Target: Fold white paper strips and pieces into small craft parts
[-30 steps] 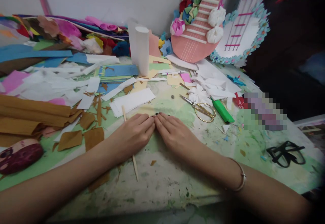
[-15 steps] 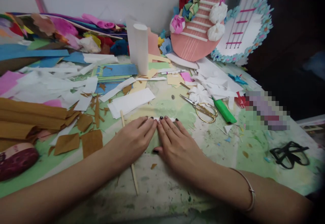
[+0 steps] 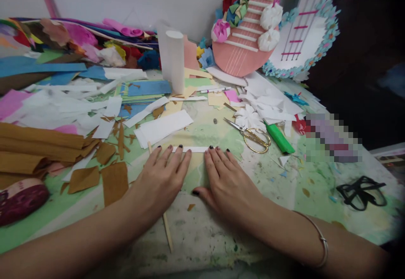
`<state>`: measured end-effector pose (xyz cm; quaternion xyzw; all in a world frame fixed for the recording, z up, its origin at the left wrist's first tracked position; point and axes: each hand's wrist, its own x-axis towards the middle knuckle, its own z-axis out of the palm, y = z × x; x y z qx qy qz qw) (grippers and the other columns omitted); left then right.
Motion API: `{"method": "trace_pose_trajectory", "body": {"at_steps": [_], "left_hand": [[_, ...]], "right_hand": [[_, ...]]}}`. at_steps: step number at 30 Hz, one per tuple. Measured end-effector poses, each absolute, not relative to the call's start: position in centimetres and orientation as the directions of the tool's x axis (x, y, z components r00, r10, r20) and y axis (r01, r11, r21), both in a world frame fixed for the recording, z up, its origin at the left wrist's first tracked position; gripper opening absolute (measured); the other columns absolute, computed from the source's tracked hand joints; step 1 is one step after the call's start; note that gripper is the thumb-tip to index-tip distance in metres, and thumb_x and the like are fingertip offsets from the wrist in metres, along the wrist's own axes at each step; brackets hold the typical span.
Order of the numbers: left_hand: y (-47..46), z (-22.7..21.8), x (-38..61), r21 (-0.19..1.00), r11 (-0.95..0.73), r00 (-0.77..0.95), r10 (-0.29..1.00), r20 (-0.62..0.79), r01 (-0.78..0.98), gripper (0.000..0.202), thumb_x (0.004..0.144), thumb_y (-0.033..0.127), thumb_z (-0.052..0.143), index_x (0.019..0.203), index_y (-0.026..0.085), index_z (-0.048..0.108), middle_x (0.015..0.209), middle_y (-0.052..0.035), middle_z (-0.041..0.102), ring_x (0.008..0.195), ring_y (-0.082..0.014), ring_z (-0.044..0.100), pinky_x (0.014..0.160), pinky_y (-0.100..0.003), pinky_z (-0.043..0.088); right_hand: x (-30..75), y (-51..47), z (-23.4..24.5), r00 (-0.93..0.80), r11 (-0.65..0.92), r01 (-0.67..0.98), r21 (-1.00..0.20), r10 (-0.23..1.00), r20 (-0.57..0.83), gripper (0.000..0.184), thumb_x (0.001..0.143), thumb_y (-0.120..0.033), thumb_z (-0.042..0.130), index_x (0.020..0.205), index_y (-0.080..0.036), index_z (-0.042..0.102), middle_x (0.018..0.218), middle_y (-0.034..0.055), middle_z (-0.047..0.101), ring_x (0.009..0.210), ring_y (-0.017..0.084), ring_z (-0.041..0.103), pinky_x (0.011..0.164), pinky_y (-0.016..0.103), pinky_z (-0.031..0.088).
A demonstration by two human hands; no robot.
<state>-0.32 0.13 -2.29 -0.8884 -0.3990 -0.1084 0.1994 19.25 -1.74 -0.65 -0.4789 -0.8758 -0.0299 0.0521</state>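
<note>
A narrow white paper strip (image 3: 199, 149), which looks rolled or folded, lies crosswise on the table under my fingertips. My left hand (image 3: 164, 175) rests flat with its fingers spread, the tips on the strip's left part. On the right end press the fingertips of my right hand (image 3: 226, 175), its thumb stretched out to the side. Both palms face down and neither grasps anything. A thin wooden stick (image 3: 167, 230) runs beneath my left hand, its middle hidden. Just beyond the strip is a small stack of white paper pieces (image 3: 166, 127).
Gold-handled scissors (image 3: 253, 137) and a green tube-like object (image 3: 280, 137) lie to the right, with black glasses (image 3: 360, 192) farther out. Brown crepe paper (image 3: 38, 144) and a maroon computer mouse (image 3: 22, 201) are at left. Paper guitars (image 3: 243, 55) stand at the back.
My hands have moved apart, the left one sliding leftward and the right one slightly right. More of the white strip now shows between them. The stick has shifted a little.
</note>
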Motion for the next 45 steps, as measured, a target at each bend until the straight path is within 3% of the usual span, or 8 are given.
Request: {"method": "trace_pose_trajectory", "body": {"at_steps": [9, 15, 17, 23, 32, 37, 41, 45], "left_hand": [[0.6, -1.0, -0.7, -0.352, -0.632, 0.720, 0.647, 0.252, 0.690, 0.047, 0.086, 0.004, 0.034, 0.125, -0.001, 0.059, 0.119, -0.0264, 0.066, 0.107, -0.0323, 0.067, 0.084, -0.043, 0.054], [0.7, -0.4, -0.3, -0.368, -0.617, 0.703, 0.692, 0.168, 0.695, 0.052, 0.085, 0.003, 0.037, 0.132, 0.011, 0.057, 0.118, -0.0220, 0.068, 0.104, -0.0290, 0.069, 0.082, -0.039, 0.054], [0.9, -0.1, -0.3, -0.340, -0.627, 0.698, 0.702, 0.143, 0.701, 0.053, 0.083, 0.003, 0.037, 0.131, 0.009, 0.058, 0.118, -0.0208, 0.069, 0.105, -0.0283, 0.069, 0.083, -0.038, 0.054], [0.9, -0.1, 0.1, -0.301, -0.601, 0.653, 0.748, 0.115, 0.741, 0.051, 0.079, 0.001, 0.038, 0.124, -0.002, 0.061, 0.120, -0.0235, 0.066, 0.109, -0.0298, 0.067, 0.086, -0.039, 0.053], [1.2, -0.6, -0.3, -0.190, -0.611, 0.636, 0.762, 0.119, 0.768, 0.052, 0.076, 0.007, 0.045, 0.124, -0.006, 0.060, 0.119, -0.0261, 0.066, 0.113, -0.0305, 0.064, 0.110, -0.046, 0.039], [1.0, -0.2, 0.0, -0.229, -0.567, 0.589, 0.807, 0.038, 0.791, 0.052, 0.076, 0.009, 0.046, 0.122, -0.010, 0.060, 0.112, -0.0307, 0.067, 0.103, -0.0312, 0.068, 0.099, -0.042, 0.048], [0.9, 0.1, 0.1, -0.247, -0.565, 0.586, 0.810, 0.015, 0.787, 0.054, 0.075, 0.012, 0.050, 0.123, -0.011, 0.059, 0.110, -0.0331, 0.066, 0.104, -0.0339, 0.067, 0.103, -0.046, 0.043], [0.8, 0.2, 0.2, -0.263, -0.572, 0.591, 0.807, -0.011, 0.777, 0.060, 0.072, 0.017, 0.054, 0.124, -0.013, 0.057, 0.111, -0.0344, 0.065, 0.103, -0.0353, 0.067, 0.106, -0.049, 0.038]], "right_hand": [[20.2, -1.0, 0.2, -0.560, 0.549, 0.829, 0.109, 0.816, 0.143, 0.074, 0.093, -0.051, 0.049, 0.132, 0.012, 0.051, 0.129, 0.0321, 0.057, 0.119, 0.037, 0.060, 0.107, 0.049, 0.043], [19.8, -0.5, 1.0, -0.547, 0.528, 0.835, 0.153, 0.828, 0.128, 0.060, 0.095, -0.047, 0.049, 0.134, -0.002, 0.055, 0.120, 0.0233, 0.067, 0.113, 0.032, 0.064, 0.108, 0.052, 0.038], [19.7, -0.4, 0.9, -0.539, 0.517, 0.840, 0.168, 0.831, 0.139, 0.056, 0.096, -0.046, 0.048, 0.132, -0.004, 0.058, 0.118, 0.0222, 0.069, 0.112, 0.031, 0.065, 0.109, 0.052, 0.036], [19.7, -0.2, 0.0, -0.536, 0.499, 0.842, 0.206, 0.820, 0.202, 0.050, 0.097, -0.042, 0.047, 0.127, -0.004, 0.062, 0.114, 0.0206, 0.071, 0.108, 0.030, 0.066, 0.109, 0.054, 0.032], [20.5, 0.7, 0.3, -0.599, 0.547, 0.800, 0.244, 0.752, 0.277, 0.042, 0.094, -0.032, 0.052, 0.118, 0.001, 0.064, 0.093, 0.0176, 0.075, 0.085, 0.024, 0.071, 0.100, 0.043, 0.042], [20.7, 1.4, 0.3, -0.593, 0.546, 0.804, 0.234, 0.765, 0.251, 0.031, 0.091, -0.025, 0.054, 0.113, -0.006, 0.066, 0.083, 0.0128, 0.075, 0.076, 0.021, 0.071, 0.099, 0.043, 0.042], [20.7, 1.5, 0.5, -0.565, 0.525, 0.820, 0.227, 0.804, 0.184, 0.024, 0.091, -0.025, 0.057, 0.104, -0.008, 0.069, 0.078, 0.0119, 0.074, 0.073, 0.021, 0.071, 0.099, 0.043, 0.044], [20.7, 1.5, 0.8, -0.562, 0.524, 0.815, 0.246, 0.819, 0.116, 0.033, 0.089, -0.010, 0.053, 0.120, -0.006, 0.063, 0.082, 0.0125, 0.075, 0.081, 0.021, 0.072, 0.095, 0.037, 0.047]]}}
